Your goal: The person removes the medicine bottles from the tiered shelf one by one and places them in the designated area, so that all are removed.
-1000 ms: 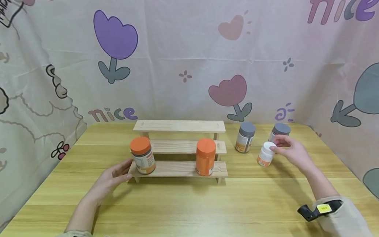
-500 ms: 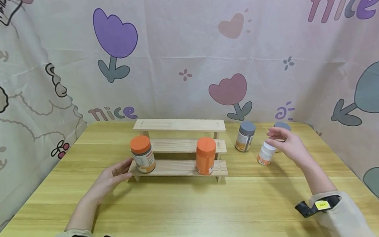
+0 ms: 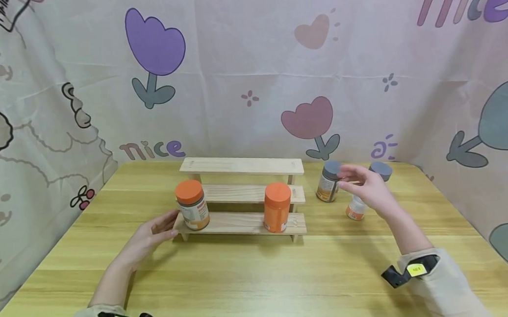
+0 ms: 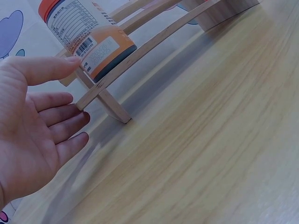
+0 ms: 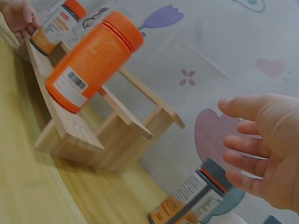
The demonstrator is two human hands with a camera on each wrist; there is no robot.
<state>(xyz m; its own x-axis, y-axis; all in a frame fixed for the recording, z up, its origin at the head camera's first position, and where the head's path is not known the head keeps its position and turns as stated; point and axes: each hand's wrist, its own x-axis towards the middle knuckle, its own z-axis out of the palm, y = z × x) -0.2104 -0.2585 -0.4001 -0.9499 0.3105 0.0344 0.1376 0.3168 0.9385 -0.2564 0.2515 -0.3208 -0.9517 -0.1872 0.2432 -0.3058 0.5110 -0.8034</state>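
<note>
A three-tier wooden shelf point(image 3: 241, 223) bears a grey jar with an orange lid point(image 3: 193, 207) at the left of its lowest tier and an all-orange bottle point(image 3: 277, 208) at the right. At that tier's left end is my left hand point(image 3: 146, 237), fingers relaxed and fingertips right at the wood. My right hand point(image 3: 366, 185), loosely spread and holding nothing, hovers beside a grey-capped jar point(image 3: 326, 185). Below the palm stands a small white bottle with an orange band point(image 3: 355, 209), its top hidden. The right wrist view shows the right hand point(image 5: 266, 144) above the grey-capped jar point(image 5: 191, 196).
A second grey-lidded jar point(image 3: 380, 170) is behind the right hand, mostly hidden. The wooden table point(image 3: 245, 287) ends at a printed curtain point(image 3: 228, 47) along its back and sides. A wrist camera point(image 3: 410, 271) is strapped on each sleeve.
My right hand has let go of the small white bottle's cap, risen and moved left toward the grey-capped jar. The left hand stays at the shelf's end.
</note>
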